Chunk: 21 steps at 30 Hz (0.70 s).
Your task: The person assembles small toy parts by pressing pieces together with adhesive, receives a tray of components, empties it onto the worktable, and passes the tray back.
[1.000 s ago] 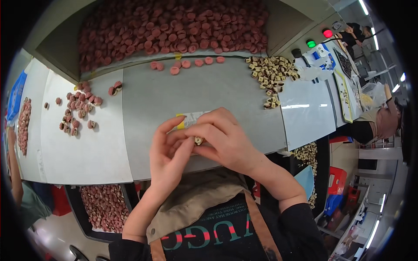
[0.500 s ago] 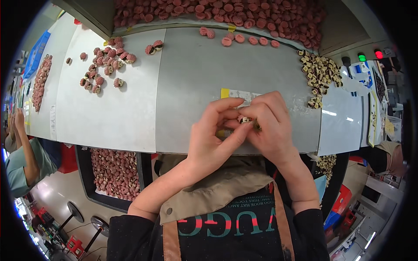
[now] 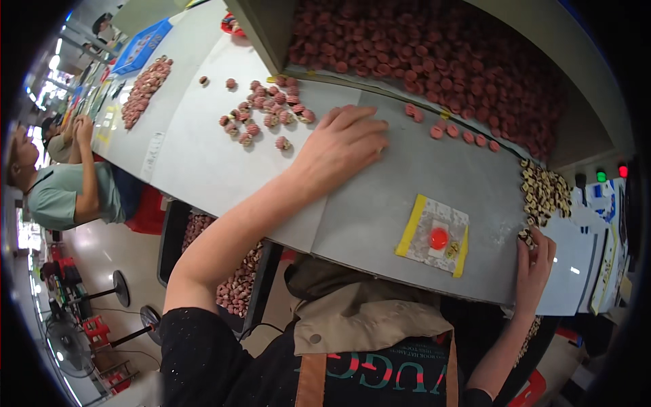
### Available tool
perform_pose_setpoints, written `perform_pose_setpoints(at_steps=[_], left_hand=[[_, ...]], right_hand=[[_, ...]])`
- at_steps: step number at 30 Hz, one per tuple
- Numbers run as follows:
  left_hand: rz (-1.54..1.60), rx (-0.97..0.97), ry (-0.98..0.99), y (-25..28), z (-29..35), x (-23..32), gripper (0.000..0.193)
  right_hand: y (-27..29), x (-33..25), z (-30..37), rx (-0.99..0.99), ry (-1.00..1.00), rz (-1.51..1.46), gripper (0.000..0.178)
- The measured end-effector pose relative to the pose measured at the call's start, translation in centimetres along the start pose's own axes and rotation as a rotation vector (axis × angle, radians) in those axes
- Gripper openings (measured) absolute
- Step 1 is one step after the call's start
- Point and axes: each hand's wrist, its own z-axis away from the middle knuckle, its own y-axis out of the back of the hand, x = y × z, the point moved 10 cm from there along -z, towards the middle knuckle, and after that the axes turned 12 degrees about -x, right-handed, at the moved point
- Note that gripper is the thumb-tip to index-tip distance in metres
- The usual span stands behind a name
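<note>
Sheet (image 3: pixel 434 209) with yellow tape on two sides is my landmark in the head view; it lies flat on the grey worktop (image 3: pixel 366 197), maybe taped so that it does not slip. One red disc (image 3: pixel 439 238) is on it, near its middle. My left hand (image 3: pixel 339 146) is to the left of the sheet and farther from my body, back upward, with fingers long and slightly parted. I see nothing in its grip, but the palm is hidden, so I cannot tell what is under it. My right hand (image 3: pixel 534 261) is to the right of the sheet, its thumb and forefinger a little apart at the near end of the dark-and-cream pieces (image 3: pixel 542 190); whether they pinch one, I cannot tell. My arms spread wide, I think because the groups lie on opposite sides of the sheet.

For counting: beyond the sheet I find eight loose pink caps (image 3: pixel 468 137), perhaps laid there for easy reach. Farther beyond, the heaped caps (image 3: pixel 420 51) are too many to count. To the left of the sheet, past my left hand, are roughly two dozen pink ridged pieces (image 3: pixel 279 98); they overlap, so the exact number I cannot give.
</note>
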Motion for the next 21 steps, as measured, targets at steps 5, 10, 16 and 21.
perform_pose_setpoints(at_steps=[5,10,16,21], left_hand=[[-0.090,-0.125,0.281,-0.1,-0.3,-7.6,0.017],[-0.372,-0.076,0.389,3.1,2.4,-11.7,0.020],[-0.023,-0.022,0.260,0.4,-1.8,-4.8,0.032],[0.221,0.139,0.113,-1.7,-4.0,0.9,0.026]], right_hand=[[0.0,0.3,-0.2,0.015,0.020,-0.015,0.031],[-0.5,-0.9,-1.2,0.045,0.143,-0.033,0.030],[-0.5,-2.0,0.0,0.037,0.189,-0.039,0.028],[-1.3,-0.9,2.9,0.029,0.033,-0.170,0.024]])
